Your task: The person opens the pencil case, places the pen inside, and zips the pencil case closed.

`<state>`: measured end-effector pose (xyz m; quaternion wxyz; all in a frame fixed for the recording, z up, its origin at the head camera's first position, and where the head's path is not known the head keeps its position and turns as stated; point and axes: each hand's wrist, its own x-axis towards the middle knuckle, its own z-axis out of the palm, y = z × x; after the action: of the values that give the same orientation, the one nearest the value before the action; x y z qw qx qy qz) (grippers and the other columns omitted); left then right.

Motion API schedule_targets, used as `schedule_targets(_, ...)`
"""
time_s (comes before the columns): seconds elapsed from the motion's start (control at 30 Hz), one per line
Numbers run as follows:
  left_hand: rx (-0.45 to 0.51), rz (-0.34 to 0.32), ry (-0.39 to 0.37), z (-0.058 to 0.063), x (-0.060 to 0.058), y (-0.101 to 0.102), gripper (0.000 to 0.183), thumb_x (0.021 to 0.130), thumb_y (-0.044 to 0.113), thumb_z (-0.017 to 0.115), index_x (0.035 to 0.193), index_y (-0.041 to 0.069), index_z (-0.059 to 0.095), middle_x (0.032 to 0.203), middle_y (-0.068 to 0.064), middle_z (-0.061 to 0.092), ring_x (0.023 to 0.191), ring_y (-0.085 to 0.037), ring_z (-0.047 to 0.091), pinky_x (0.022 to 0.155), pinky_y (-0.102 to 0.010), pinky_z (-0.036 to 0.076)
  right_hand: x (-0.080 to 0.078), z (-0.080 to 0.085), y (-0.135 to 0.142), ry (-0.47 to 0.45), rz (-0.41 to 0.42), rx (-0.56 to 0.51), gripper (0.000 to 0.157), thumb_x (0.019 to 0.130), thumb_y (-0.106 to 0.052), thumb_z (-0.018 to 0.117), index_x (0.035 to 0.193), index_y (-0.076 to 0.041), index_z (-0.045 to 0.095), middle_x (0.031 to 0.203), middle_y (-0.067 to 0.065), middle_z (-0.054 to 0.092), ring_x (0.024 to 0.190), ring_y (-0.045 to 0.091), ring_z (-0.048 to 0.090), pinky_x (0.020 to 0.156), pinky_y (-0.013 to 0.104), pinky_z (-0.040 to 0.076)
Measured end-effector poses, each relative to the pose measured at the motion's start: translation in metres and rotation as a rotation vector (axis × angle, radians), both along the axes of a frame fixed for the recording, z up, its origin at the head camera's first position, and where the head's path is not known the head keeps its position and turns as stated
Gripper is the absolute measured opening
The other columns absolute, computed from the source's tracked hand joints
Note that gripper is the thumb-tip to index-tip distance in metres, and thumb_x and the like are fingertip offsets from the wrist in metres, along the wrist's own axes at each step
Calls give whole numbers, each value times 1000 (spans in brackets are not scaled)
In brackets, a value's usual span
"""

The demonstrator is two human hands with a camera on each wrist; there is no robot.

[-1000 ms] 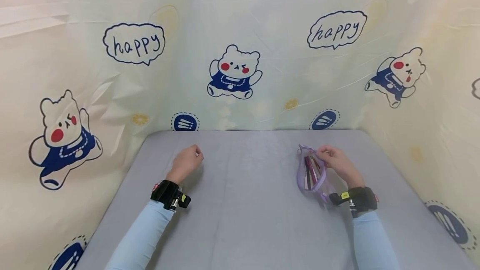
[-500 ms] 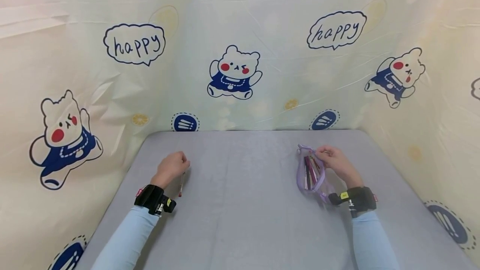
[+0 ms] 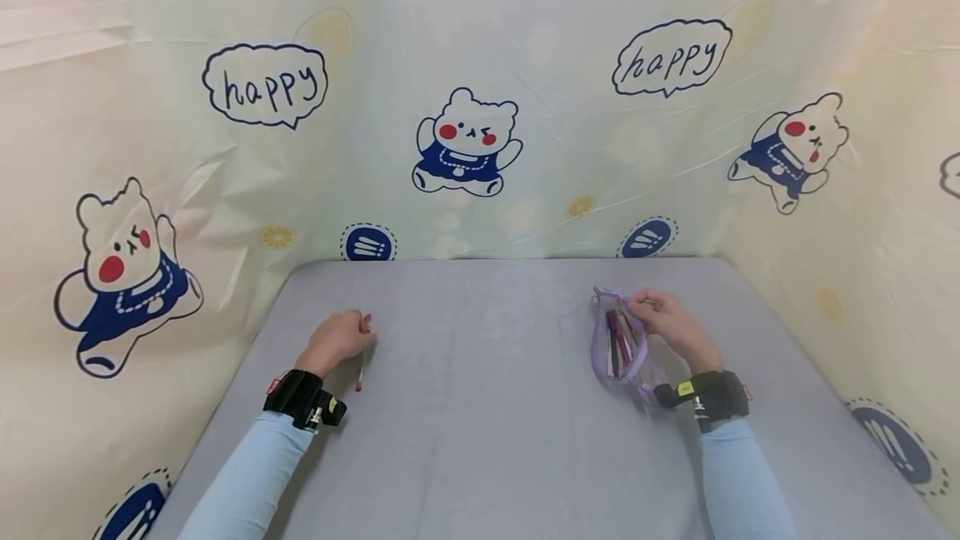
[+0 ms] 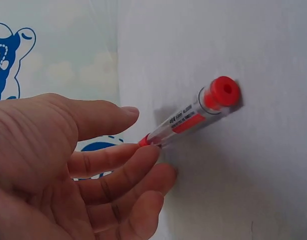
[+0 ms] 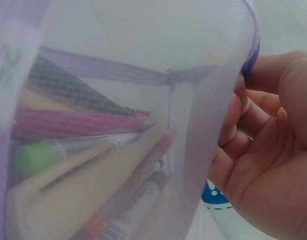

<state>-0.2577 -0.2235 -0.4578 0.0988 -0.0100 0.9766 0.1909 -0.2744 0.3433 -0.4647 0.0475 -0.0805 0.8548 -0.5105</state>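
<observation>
In the head view my left hand (image 3: 339,340) is at the left of the table, over a clear-barrelled pen (image 3: 362,369) with red ends. The left wrist view shows the pen (image 4: 181,119) on the grey surface, its thick red end pointing away from the hand. My left fingertips (image 4: 147,155) touch or nearly touch its near red end; the thumb stands apart from it. At the right, my right hand (image 3: 675,327) pinches the rim of an open, see-through purple pencil case (image 3: 600,344). Several pens and sticks (image 5: 78,122) lie inside, seen hazily through its mesh wall.
The grey table (image 3: 495,407) reaches back to a printed curtain (image 3: 555,123) with bears and "happy" bubbles. The curtain also hangs along both sides. Each wrist carries a black camera band (image 3: 300,398).
My left hand has moved left and slightly toward me, and the pen has come into sight beneath it. The right hand and the pencil case have stayed put.
</observation>
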Motion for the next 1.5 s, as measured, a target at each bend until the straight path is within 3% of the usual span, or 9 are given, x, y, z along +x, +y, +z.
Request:
schedule_targets(0.33, 4, -7, -97, -7, 0, -6, 26, 94, 25, 62, 79, 4, 59, 58, -2, 48, 53, -18, 52, 49, -26, 39, 1, 1, -2, 4, -9, 26, 34, 99, -31, 57, 110, 1, 60, 99, 13, 59, 86, 17, 55, 73, 30, 52)
schedule_targets(0.7, 22, 2, -102, -10, -1, -7, 25, 92, 17, 58, 70, 6, 58, 57, -1, 48, 50, -16, 50, 46, -26, 37, 1, 3, -1, 21, 10, 13, 32, 100, -26, 56, 111, 4, 58, 98, 10, 58, 86, 14, 54, 74, 29, 52)
schedule_targets(1.0, 292, -4, -158, -5, -9, 0, 29, 97, 25, 55, 77, 6, 63, 63, -1, 55, 57, -16, 52, 54, -28, 44, 3, 6, 0, 9, 8, 23, 30, 101, -24, 54, 112, 3, 58, 101, 10, 59, 86, 13, 55, 74, 28, 52)
schedule_targets(1.27, 443, 50, -158, -4, -12, 11, 25, 98, 24, 53, 97, 2, 66, 78, -7, 60, 68, -19, 59, 61, -28, 53, 17, 26, -10, 9, 36, 10, 26, 101, -14, 52, 112, 10, 56, 100, 16, 57, 85, 17, 56, 73, 28, 53)
schedule_targets(1.5, 531, 39, -142, -6, -16, 20, 30, 100, 25, 51, 112, -1, 62, 85, -10, 62, 68, -17, 61, 62, -28, 53, 6, 9, -1, 27, 22, -19, 29, 102, -19, 53, 113, 7, 57, 98, 5, 60, 83, 9, 56, 71, 27, 53)
